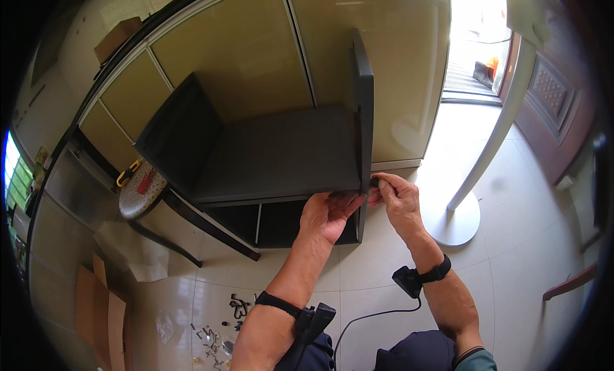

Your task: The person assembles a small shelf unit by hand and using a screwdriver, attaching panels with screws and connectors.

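A dark grey cabinet (281,155) with raised side panels and an open lower compartment stands in front of me. My left hand (325,216) reaches under its front edge near the right side panel (363,109). Those fingers curl against the cabinet at that corner, their tips partly hidden. On the outer side of the same panel, my right hand (398,201) pinches a small black part (375,182) between thumb and fingers. The part touches or nearly touches the panel; its exact kind is too small to tell.
Screws and small fittings (211,339) lie on the tiled floor, with black hooks (239,305) beside them. An opened cardboard box (101,313) stands at left. A stool (142,190) holds a yellow cutter (128,173). At right rises a white pole with a round base (451,227).
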`<state>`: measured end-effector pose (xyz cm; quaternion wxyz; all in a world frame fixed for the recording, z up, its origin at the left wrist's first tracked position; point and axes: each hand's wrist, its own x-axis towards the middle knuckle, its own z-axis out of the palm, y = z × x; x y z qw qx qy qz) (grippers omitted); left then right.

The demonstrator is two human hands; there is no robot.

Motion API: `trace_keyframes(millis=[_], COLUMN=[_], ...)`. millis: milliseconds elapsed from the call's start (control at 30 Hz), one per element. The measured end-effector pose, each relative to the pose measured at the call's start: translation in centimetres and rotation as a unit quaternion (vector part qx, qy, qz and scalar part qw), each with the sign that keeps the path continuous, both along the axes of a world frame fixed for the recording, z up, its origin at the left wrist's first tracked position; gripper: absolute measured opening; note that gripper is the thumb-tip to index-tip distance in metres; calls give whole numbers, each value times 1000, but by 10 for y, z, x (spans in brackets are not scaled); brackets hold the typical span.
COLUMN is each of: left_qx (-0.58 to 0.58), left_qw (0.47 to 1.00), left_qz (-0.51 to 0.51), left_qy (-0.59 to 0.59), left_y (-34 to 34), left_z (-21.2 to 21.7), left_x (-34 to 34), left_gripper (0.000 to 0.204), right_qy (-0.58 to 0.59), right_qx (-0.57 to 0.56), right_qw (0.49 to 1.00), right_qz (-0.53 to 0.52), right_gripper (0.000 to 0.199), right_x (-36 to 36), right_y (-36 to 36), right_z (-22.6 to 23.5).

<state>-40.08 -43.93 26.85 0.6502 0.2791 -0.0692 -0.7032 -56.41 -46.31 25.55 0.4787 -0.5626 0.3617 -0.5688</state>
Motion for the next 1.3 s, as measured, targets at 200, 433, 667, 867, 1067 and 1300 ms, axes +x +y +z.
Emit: trace_keyframes(millis=[200, 433, 667, 867, 1067, 1300], left_qx=[-31, -55, -57, -34, -18, 2], left_qw=[999, 996, 997, 997, 997, 995], left_qz=[-10, 9, 26, 45, 49, 43], left_qy=[26, 65, 38, 49, 60, 91], left_y=[1, 0, 2, -1, 2, 3], left_z=[-1, -12, -3, -7, -3, -10], left_x=[-6, -12, -17, -17, -18, -16], left_gripper=[30, 28, 27, 24, 22, 22], right_qy=[5, 30, 34, 92, 118, 137], right_qx=[-7, -3, 0, -72, -68, 157], right_qw=[1000, 999, 999, 992, 988, 977], right_qz=[9, 16, 1, -44, -72, -43], right_gripper=[19, 18, 19, 16, 18, 23], right_x=[0, 0, 2, 3, -7, -57], right_y=[1, 3, 1, 5, 8, 18], right_z=[1, 6, 2, 10, 11, -78])
